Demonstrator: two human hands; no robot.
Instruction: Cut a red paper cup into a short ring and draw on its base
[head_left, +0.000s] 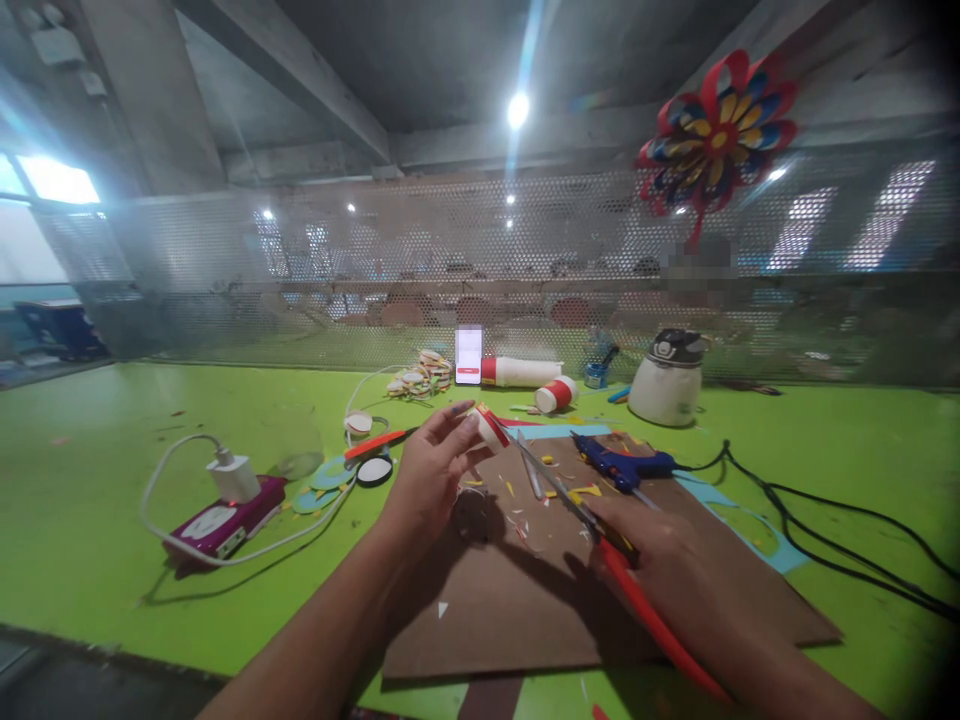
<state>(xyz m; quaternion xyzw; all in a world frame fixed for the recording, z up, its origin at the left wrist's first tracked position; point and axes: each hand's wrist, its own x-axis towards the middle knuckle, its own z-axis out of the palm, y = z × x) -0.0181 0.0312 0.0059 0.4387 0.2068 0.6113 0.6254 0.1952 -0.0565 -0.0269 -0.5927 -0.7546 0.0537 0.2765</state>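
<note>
My left hand is closed on a short red and white paper cup piece, pinched between thumb and fingers above the cardboard. In my right hand are large scissors with red handles. Their blades point toward the cup piece, and the tips reach its right side; whether they touch it I cannot tell. Small yellow, white and red paper scraps are scattered on the cardboard beneath. A blue glue gun lies just beyond my right hand. Below my left hand sits a round clear object, partly shadowed.
On the left, a purple power strip carries a white plug and cable. At the back stand a phone, a stack of paper cups, another cup and a white jar. Black cable crosses the right side.
</note>
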